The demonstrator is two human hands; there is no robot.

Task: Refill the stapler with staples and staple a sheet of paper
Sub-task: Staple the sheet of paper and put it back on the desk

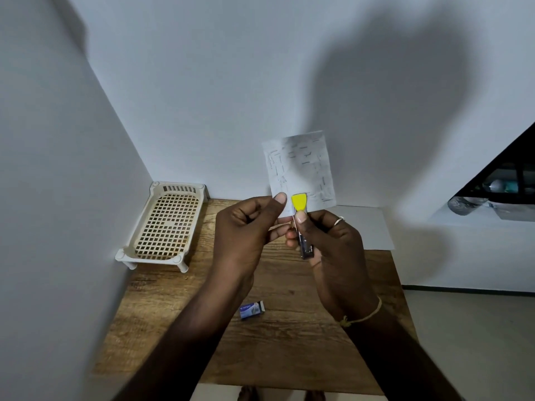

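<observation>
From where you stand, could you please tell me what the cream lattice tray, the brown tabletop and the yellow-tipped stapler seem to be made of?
Cream lattice tray: probably matte moulded plastic, from its even grid.
Brown tabletop: wood or wood-look laminate, grain streaks, low sheen.
Yellow-tipped stapler: smooth plastic-looking tip; dark body glints like metal, partly hidden by the right hand.

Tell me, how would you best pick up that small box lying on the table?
Probably from above, pinching the box across its two long sides. It lies flat on the table, so only the top and sides are reachable. One end looks partly slid open, so squeezing it end to end could push it shut.
</observation>
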